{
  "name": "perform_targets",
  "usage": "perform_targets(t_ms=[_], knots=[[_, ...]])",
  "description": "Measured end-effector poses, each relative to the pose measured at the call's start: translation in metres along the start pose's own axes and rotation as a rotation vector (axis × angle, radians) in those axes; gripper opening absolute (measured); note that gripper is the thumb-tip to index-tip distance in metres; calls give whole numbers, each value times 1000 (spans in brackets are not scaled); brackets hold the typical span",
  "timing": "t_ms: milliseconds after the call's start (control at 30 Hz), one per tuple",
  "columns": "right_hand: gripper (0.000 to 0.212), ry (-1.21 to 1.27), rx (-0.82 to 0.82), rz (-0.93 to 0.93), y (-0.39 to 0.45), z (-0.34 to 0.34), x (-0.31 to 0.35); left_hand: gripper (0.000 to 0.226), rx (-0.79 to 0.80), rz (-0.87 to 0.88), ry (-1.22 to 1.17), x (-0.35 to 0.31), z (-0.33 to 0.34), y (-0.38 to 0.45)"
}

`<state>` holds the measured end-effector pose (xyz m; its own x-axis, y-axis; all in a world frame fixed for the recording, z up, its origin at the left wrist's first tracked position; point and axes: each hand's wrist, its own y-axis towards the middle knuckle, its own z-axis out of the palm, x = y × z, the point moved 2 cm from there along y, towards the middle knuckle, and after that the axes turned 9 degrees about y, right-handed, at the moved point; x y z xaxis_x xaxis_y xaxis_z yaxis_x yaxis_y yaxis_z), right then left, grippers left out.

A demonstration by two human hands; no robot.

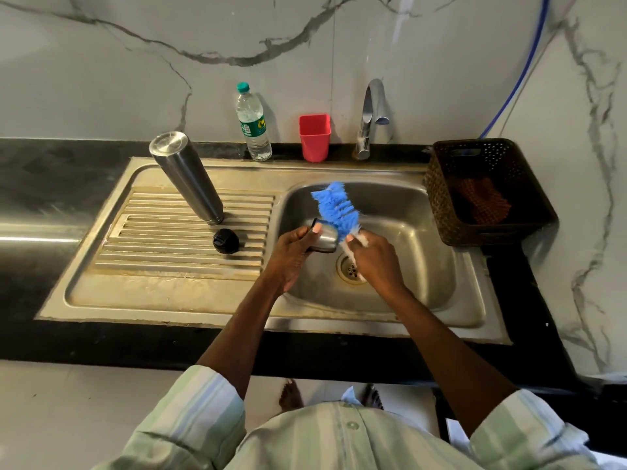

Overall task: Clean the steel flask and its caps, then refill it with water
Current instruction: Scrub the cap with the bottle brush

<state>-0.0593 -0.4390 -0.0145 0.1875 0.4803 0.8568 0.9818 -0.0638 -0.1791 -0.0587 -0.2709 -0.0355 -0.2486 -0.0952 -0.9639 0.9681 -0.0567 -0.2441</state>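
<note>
Steel flask inverted on drainboard, left of hands; black cap near it. Left hand grips steel cap, right hand grips blue brush (over sink basin). Basket right.

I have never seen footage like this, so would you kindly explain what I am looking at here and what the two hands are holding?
This is one picture from a camera worn on a person's head, looking down at a kitchen sink. No machine is involved, only bare hands. The left hand holds a steel cap over the basin, and the right hand holds a blue bottle brush against it. On the ribbed draining board the steel flask stands upside down beside a black inner cap. Behind are a water bottle, a red cup and the tap; a dark basket sits at right.
</note>
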Motion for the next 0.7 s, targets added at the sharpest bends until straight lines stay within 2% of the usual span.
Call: perform_targets(t_ms=[133, 267, 433, 567, 700], knots=[[33, -76, 69, -113, -14, 2, 5, 20, 36, 41, 140, -1, -12, 1], [32, -38, 34, -4, 3, -5, 0, 20, 102, 78, 249, -2, -10, -1], [33, -93, 93, -161, -20, -1, 7, 23, 85, 98, 325, -7, -16, 1], [32, -36, 36, -41, 4, -9, 5, 21, 114, 124, 392, -12, -12, -3], [30, -111, 99, -128, -11, -8, 7, 22, 106, 121, 374, -13, -16, -5]])
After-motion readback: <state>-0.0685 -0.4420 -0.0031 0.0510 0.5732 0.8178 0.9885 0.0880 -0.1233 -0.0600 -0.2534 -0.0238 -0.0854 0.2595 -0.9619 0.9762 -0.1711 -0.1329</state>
